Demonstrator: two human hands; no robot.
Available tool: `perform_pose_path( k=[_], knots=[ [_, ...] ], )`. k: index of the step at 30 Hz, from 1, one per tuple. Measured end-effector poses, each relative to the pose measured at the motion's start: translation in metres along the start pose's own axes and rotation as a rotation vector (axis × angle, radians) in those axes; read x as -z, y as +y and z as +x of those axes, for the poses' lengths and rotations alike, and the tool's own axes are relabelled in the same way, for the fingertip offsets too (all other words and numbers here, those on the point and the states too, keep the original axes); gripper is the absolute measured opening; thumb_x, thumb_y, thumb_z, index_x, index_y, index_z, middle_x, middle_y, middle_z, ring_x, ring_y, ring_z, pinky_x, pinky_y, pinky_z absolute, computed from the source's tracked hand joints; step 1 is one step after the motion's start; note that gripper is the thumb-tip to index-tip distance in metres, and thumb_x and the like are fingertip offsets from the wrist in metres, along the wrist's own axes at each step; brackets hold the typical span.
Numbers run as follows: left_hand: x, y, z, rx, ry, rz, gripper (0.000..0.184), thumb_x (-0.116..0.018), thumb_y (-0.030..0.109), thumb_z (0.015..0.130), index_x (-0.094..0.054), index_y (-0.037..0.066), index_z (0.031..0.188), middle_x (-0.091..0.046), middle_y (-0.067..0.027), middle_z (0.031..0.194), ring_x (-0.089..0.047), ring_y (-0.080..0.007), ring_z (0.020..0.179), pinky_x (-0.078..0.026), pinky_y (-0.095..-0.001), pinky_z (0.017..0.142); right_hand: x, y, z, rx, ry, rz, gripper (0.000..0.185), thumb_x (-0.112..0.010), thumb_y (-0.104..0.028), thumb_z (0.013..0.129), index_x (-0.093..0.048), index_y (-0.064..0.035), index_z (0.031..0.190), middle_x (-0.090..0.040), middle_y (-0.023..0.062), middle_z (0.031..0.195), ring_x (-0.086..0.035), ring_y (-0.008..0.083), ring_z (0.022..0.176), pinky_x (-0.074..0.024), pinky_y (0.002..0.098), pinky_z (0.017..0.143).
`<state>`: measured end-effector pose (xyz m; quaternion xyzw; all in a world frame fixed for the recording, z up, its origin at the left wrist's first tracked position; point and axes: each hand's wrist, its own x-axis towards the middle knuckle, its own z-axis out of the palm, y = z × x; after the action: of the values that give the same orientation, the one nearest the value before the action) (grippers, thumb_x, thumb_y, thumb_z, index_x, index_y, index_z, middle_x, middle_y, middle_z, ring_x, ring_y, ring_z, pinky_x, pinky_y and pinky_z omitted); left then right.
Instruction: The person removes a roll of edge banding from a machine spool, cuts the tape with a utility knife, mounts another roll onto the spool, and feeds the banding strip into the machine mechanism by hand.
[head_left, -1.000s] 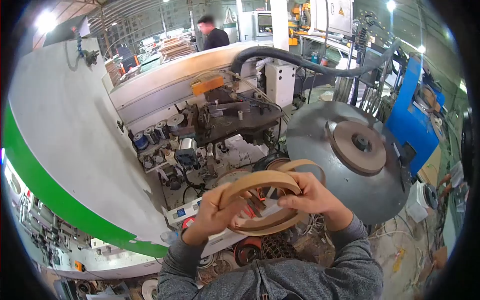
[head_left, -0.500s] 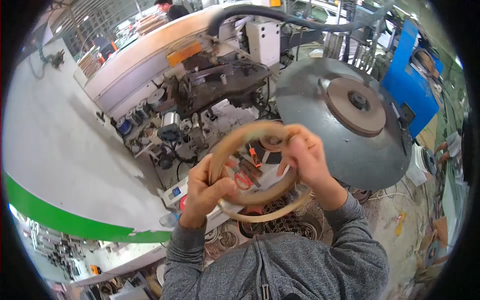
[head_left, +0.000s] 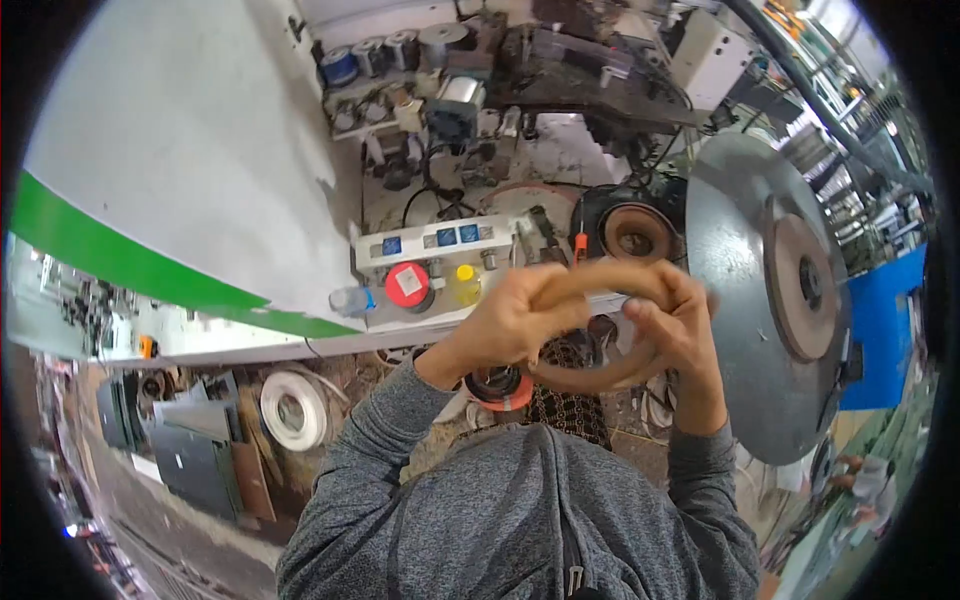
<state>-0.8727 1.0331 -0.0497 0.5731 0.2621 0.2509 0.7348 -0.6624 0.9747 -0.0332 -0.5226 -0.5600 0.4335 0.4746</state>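
Observation:
A coil of brown edge band (head_left: 607, 377) hangs between my two hands in front of my chest, blurred by motion. My left hand (head_left: 515, 318) is closed around its left side. On the upper right side, my right hand (head_left: 680, 325) grips the same coil, thumb on the inner side. Just beyond the hands lies another brown roll (head_left: 638, 232) on a dark round holder, with an orange-handled tool (head_left: 580, 246) beside it.
Right of my hands stands a large grey disc (head_left: 735, 300) with a brown roll (head_left: 800, 285). A red-lidded jar (head_left: 408, 286), a yellow-capped bottle (head_left: 466, 284) and a clear bottle (head_left: 351, 301) line the machine's edge. A white coil (head_left: 294, 411) lies on the floor.
The view has swung left and down. Both hands still hold the coil, whose loops now look closer together. The person in the background has left the view.

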Motion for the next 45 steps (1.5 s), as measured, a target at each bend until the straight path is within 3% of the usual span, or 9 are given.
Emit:
perform_pose_path(
  k=[2, 9, 16, 22, 23, 26, 30, 39, 45],
  knots=[
    [0.001, -0.005, -0.001, -0.02, -0.071, 0.1, 0.034, -0.067, 0.029, 0.082, -0.057, 0.001, 0.097, -0.052, 0.0024, 0.065, -0.05, -0.0043, 0.052, -0.041, -0.0195, 0.045, -0.008, 0.013, 0.002, 0.002, -0.174, -0.254, 0.019, -0.071, -0.009, 0.075, -0.056, 0.0001, 0.083, -0.053, -0.0002, 0.067, -0.05, 0.0044, 0.055, -0.0408, 0.0193, 0.046],
    [0.002, -0.074, 0.004, -0.426, 0.028, -0.458, 0.048, -0.039, 0.045, 0.093, -0.053, -0.001, 0.097, -0.05, 0.0, 0.057, -0.05, -0.0068, 0.046, -0.041, -0.0183, 0.043, -0.034, 0.072, 0.014, -0.181, 0.265, 0.607, 0.025, -0.053, -0.026, 0.09, -0.047, -0.0056, 0.077, -0.037, -0.002, 0.058, -0.038, 0.0079, 0.045, -0.048, 0.0258, 0.046],
    [0.007, -0.084, 0.002, -0.112, 0.017, -0.312, 0.051, -0.036, 0.047, 0.094, -0.053, -0.002, 0.097, -0.041, 0.0023, 0.048, -0.04, -0.0042, 0.037, -0.04, -0.0192, 0.041, -0.02, 0.105, 0.013, -0.413, 0.16, 0.44, 0.011, -0.055, -0.017, 0.088, -0.055, -0.0064, 0.091, -0.038, -0.0035, 0.06, -0.039, 0.007, 0.049, -0.0475, 0.0271, 0.048],
    [-0.003, -0.106, 0.022, -0.14, -0.022, -0.476, 0.05, -0.035, 0.046, 0.094, -0.05, -0.001, 0.104, -0.051, -0.0035, 0.06, -0.056, -0.0139, 0.058, -0.048, -0.0315, 0.067, -0.028, 0.136, 0.01, -0.574, 0.302, 0.982, 0.022, -0.054, -0.03, 0.091, -0.044, -0.0119, 0.082, -0.029, -0.0075, 0.059, -0.031, 0.0061, 0.049, -0.0413, 0.0266, 0.052],
    [-0.007, -0.107, 0.025, -0.12, -0.043, -0.507, 0.049, -0.035, 0.046, 0.095, -0.05, 0.0, 0.103, -0.051, -0.0037, 0.061, -0.056, -0.0156, 0.059, -0.047, -0.0368, 0.076, -0.021, 0.162, 0.003, -0.607, 0.263, 1.003, 0.028, -0.058, -0.03, 0.088, -0.051, -0.0047, 0.095, -0.043, -0.0027, 0.066, -0.046, 0.009, 0.054, -0.049, 0.0307, 0.057],
    [-0.008, -0.104, 0.043, -0.064, -0.088, -0.553, 0.042, -0.042, 0.042, 0.093, -0.051, 0.001, 0.098, -0.051, -0.0034, 0.062, -0.057, -0.0154, 0.059, -0.05, -0.0363, 0.074, -0.014, 0.14, -0.004, -0.71, 0.245, 0.618, 0.035, -0.057, -0.027, 0.088, -0.05, -0.0005, 0.11, -0.055, 0.0049, 0.082, -0.057, 0.0147, 0.071, -0.0508, 0.0329, 0.069],
    [0.006, -0.102, 0.079, 0.112, -0.082, -0.296, 0.033, -0.048, 0.035, 0.093, -0.055, 0.002, 0.092, -0.053, -0.0007, 0.062, -0.057, -0.0102, 0.06, -0.049, -0.0268, 0.06, 0.031, 0.123, -0.025, -0.265, 0.285, -0.324, 0.045, -0.058, -0.02, 0.087, -0.043, 0.0022, 0.124, -0.06, 0.014, 0.102, -0.06, 0.0191, 0.089, -0.0486, 0.0307, 0.078],
    [0.024, -0.187, 0.215, -0.078, -0.21, 1.111, 0.03, -0.054, 0.031, 0.083, -0.057, 0.001, 0.085, -0.061, -0.0245, 0.078, -0.059, -0.038, 0.072, -0.039, -0.0488, 0.069, 0.122, 0.071, -0.065, -0.182, 0.528, -0.745, 0.022, -0.059, -0.014, 0.084, -0.06, 0.0016, 0.1, -0.064, 0.0162, 0.089, -0.063, 0.0293, 0.075, -0.0493, 0.0336, 0.066],
    [-0.01, -0.202, 0.3, -0.272, -0.427, 1.443, 0.019, -0.053, 0.016, 0.08, -0.058, 0.005, 0.094, -0.063, -0.0163, 0.089, -0.06, -0.0347, 0.082, -0.037, -0.0451, 0.076, 0.185, 0.094, -0.074, -0.165, 0.718, -1.098, 0.019, -0.061, -0.013, 0.08, -0.061, -0.0015, 0.095, -0.061, 0.013, 0.084, -0.059, 0.0317, 0.079, -0.0482, 0.0364, 0.069]
  ],
)
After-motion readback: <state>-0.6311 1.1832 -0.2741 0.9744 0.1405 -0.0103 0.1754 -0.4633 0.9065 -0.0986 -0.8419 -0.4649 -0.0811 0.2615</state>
